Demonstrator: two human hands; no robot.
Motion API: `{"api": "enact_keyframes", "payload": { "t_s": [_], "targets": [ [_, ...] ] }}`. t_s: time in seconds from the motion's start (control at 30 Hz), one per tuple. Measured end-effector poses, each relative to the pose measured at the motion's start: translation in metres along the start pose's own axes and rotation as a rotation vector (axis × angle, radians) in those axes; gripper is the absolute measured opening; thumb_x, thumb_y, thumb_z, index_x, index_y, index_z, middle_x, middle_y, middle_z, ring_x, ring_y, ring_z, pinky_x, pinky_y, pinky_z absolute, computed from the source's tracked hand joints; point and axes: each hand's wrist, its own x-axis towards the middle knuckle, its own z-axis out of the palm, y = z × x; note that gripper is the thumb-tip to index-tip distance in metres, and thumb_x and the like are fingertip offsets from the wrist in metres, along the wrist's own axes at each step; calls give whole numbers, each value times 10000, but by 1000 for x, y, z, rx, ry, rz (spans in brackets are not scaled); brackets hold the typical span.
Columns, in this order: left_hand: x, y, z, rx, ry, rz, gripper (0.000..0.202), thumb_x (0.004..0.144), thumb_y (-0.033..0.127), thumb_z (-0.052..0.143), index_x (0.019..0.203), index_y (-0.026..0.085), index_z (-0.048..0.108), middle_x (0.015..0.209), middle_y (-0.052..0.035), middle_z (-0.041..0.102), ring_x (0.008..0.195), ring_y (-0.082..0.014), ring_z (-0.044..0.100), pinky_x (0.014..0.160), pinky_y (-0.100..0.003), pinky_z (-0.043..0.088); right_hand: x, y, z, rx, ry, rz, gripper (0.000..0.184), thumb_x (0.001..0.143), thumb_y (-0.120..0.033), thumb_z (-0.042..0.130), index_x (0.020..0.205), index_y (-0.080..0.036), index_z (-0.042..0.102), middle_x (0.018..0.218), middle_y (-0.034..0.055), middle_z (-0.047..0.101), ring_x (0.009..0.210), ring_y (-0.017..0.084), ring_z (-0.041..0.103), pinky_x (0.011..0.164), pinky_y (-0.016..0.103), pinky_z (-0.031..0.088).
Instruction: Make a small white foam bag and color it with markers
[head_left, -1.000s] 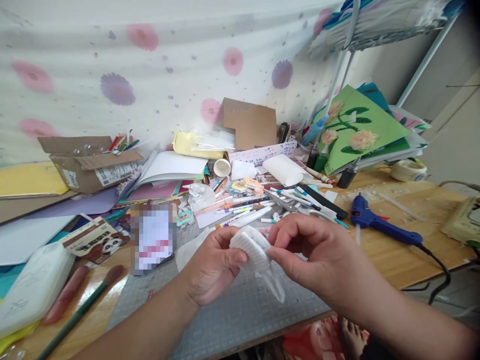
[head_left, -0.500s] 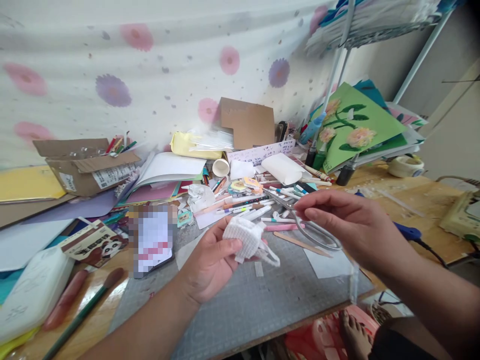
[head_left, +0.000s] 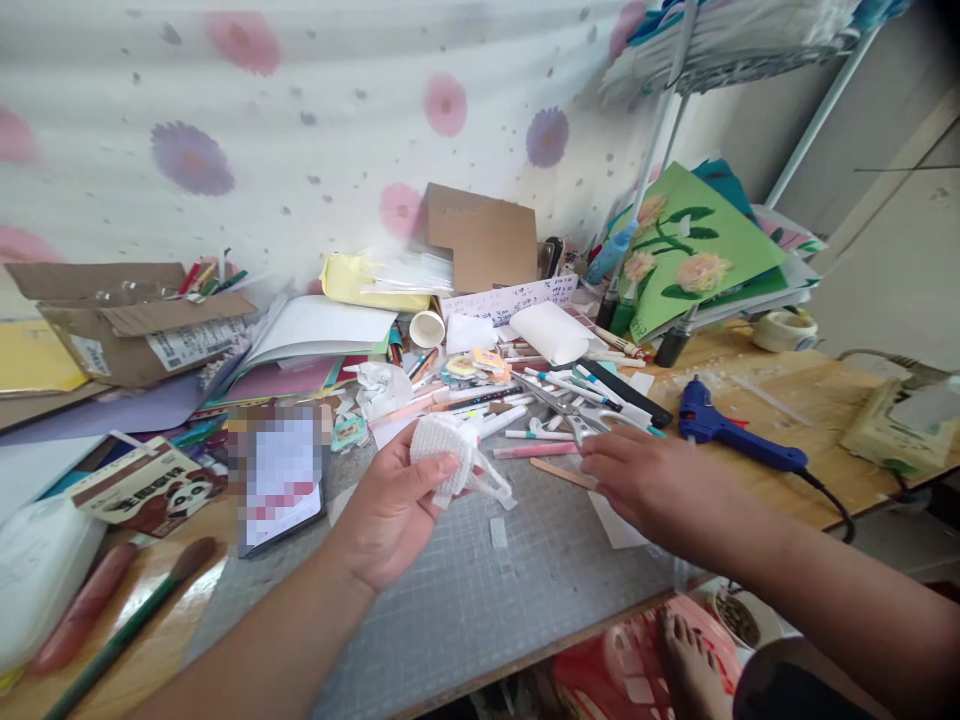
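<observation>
My left hand (head_left: 397, 500) pinches a small white waffle-textured piece (head_left: 442, 450) between thumb and fingers, above the grey cutting mat (head_left: 450, 610). A thin loop like a strap hangs from the right side of this piece. My right hand (head_left: 637, 480) is closed over the handle end of metal scissors (head_left: 559, 405); the fingers partly hide the handles. The blades point away to the left, low over pens and markers (head_left: 502, 420). Below the hands, a small pale strip (head_left: 498, 532) lies on the mat. A wooden stick (head_left: 559, 472) is just left of my right hand.
A blue glue gun (head_left: 739, 430) with its cord lies at the right. On the left are a phone (head_left: 281, 480), a panda-printed packet (head_left: 150, 485), a green-handled brush (head_left: 142, 620) and a cardboard box (head_left: 135, 330). Paper sheets (head_left: 322, 330) and a paper cup (head_left: 427, 329) stand behind.
My right hand has lowered the scissors toward the pens, from held up in the air, and its back now covers the handles. My left hand still holds the white piece. The view has shifted right.
</observation>
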Motion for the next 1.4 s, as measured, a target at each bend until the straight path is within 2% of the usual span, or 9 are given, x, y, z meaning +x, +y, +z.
{"api": "enact_keyframes", "payload": {
  "t_s": [0.1, 0.23, 0.5, 0.83, 0.93, 1.03, 1.17, 1.3, 1.4],
  "targets": [
    [-1, 0, 1, 38, -1, 10, 330, 649, 162, 801, 942, 173, 650, 839, -25, 711, 736, -150, 659, 687, -256, 529, 4, -11, 4, -120, 3, 14, 125, 812, -119, 594, 861, -169, 698, 1025, 105, 655, 940, 291, 588, 716, 392, 491],
    [-2, 0, 2, 58, 15, 10, 344, 626, 173, 815, 924, 181, 641, 845, -3, 698, 751, -133, 633, 687, -234, 503, 10, -18, 10, -164, -37, 52, 157, 806, -74, 584, 775, -156, 715, 969, 115, 655, 901, 292, 592, 685, 392, 502],
    [-5, 0, 4, 42, -24, 12, 324, 614, 157, 813, 877, 184, 626, 817, 7, 687, 722, -118, 606, 661, -218, 462, 14, -16, 15, -16, -62, 136, 153, 818, -104, 548, 785, -132, 694, 941, 131, 650, 922, 302, 587, 794, 418, 475],
    [-7, 1, 5, 106, -44, 0, 313, 611, 193, 824, 841, 184, 612, 777, 2, 686, 701, -128, 595, 647, -231, 439, 19, -22, 16, 135, -38, 122, 250, 714, -10, 479, 826, -119, 674, 864, 150, 703, 870, 318, 628, 753, 420, 462],
    [-6, 2, 5, 115, -44, 3, 316, 611, 192, 825, 843, 183, 611, 785, -3, 695, 705, -128, 600, 647, -228, 439, 22, -17, 13, 215, 4, 147, 215, 703, -29, 489, 753, -154, 658, 821, 107, 692, 807, 265, 627, 710, 361, 456],
    [-6, 1, 5, 124, -49, 3, 323, 607, 190, 828, 838, 183, 603, 797, -10, 703, 712, -131, 605, 645, -229, 444, 24, -7, 6, 315, 113, 228, 158, 730, -58, 492, 735, -174, 598, 770, 49, 644, 721, 188, 595, 650, 289, 442],
    [-8, -1, 3, 149, -60, -6, 326, 613, 195, 833, 838, 180, 598, 796, -7, 694, 681, -115, 591, 616, -215, 437, 18, 2, -11, 848, 402, 362, 61, 789, -176, 580, 734, -194, 564, 658, -15, 568, 595, 139, 541, 527, 243, 405],
    [-9, -3, 3, 169, -84, -3, 332, 627, 205, 832, 852, 188, 588, 778, 1, 679, 695, -130, 604, 623, -229, 446, 4, -11, -30, 1325, 677, 266, 49, 816, -251, 664, 792, -225, 631, 803, -13, 631, 691, 140, 631, 624, 258, 488],
    [-10, -5, 5, 164, -102, 11, 327, 634, 199, 831, 846, 188, 582, 763, 4, 673, 683, -126, 598, 618, -228, 448, -5, -31, -41, 1477, 740, 187, 44, 820, -258, 683, 863, -261, 679, 838, -1, 671, 732, 165, 676, 665, 291, 544]
  ]
}}
